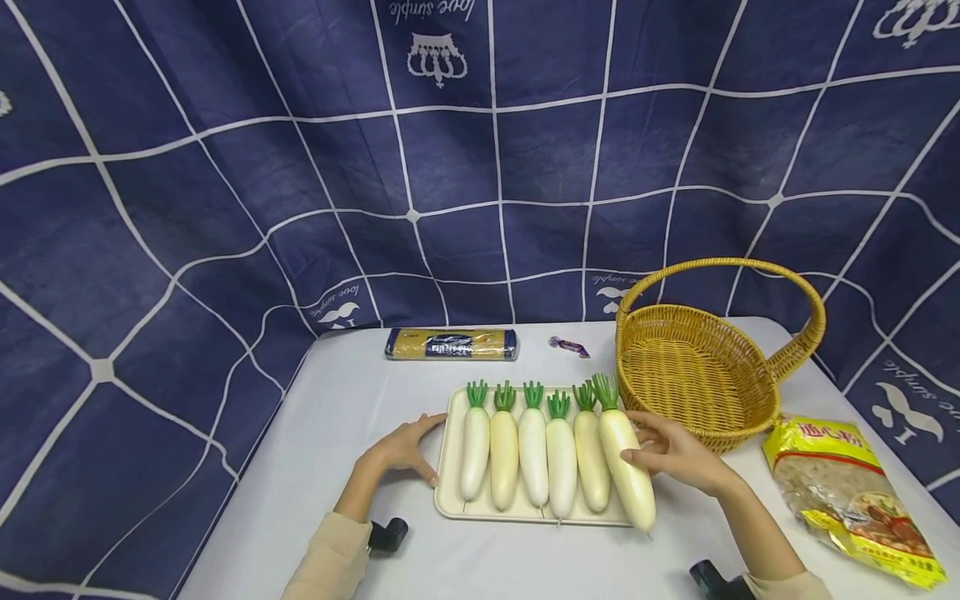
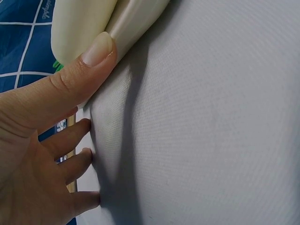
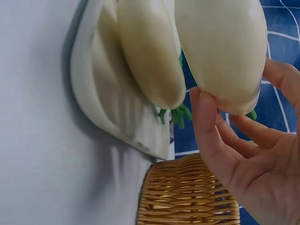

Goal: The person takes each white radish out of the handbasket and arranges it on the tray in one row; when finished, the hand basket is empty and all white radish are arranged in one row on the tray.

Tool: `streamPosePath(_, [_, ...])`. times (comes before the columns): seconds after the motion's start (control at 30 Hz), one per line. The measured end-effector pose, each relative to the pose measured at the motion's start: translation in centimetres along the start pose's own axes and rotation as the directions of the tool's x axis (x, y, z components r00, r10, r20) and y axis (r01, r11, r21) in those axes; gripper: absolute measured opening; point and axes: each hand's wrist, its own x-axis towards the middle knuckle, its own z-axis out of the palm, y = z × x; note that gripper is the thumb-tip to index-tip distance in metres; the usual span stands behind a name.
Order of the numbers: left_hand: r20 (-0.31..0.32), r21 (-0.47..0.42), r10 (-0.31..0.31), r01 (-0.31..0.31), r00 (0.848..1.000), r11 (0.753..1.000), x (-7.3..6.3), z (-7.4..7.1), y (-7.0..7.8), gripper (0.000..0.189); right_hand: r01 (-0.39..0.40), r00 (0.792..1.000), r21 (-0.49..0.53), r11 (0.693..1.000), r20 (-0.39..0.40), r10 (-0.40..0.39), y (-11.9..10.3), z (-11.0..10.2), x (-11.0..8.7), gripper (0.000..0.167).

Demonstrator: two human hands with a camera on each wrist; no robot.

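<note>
Several white radishes [image 1: 533, 458] with green tops lie side by side in a cream tray [image 1: 525, 518]. At the tray's right end, my right hand [image 1: 671, 454] grips another white radish [image 1: 628, 471] between thumb and fingers. In the right wrist view this held radish [image 3: 225, 51] is raised clear of the tray, apart from the neighbouring radish [image 3: 152, 56]. My left hand [image 1: 405, 446] is at the tray's left edge, fingers spread. Its thumb [image 2: 96, 54] touches the tray's rim in the left wrist view, while the other fingers extend beside the tray.
A wicker basket [image 1: 697, 371] with a tall handle stands at the back right. Beside it lies a yellow bag of pasta [image 1: 851, 492]. Along the back are a long yellow and blue packet [image 1: 452, 344] and a small purple wrapped candy [image 1: 570, 347]. A blue checked curtain [image 1: 450, 167] hangs behind.
</note>
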Motion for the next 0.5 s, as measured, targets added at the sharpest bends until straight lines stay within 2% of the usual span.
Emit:
streamPosePath(0.3, [0.0, -0.004, -0.006, 0.006, 1.0, 1.0, -0.1, -0.1, 0.1, 0.108, -0.05, 0.998, 0.021, 0.999, -0.026, 0.05, 0.6, 0.1, -0.3, 0.068])
streamPosePath(0.5, [0.007, -0.007, -0.012, 0.012, 1.0, 1.0, 0.0, 0.0, 0.1, 0.108, -0.136, 0.989, -0.032, 0.99, -0.059, 0.134, 1.3, 0.5, -0.2, 0.069])
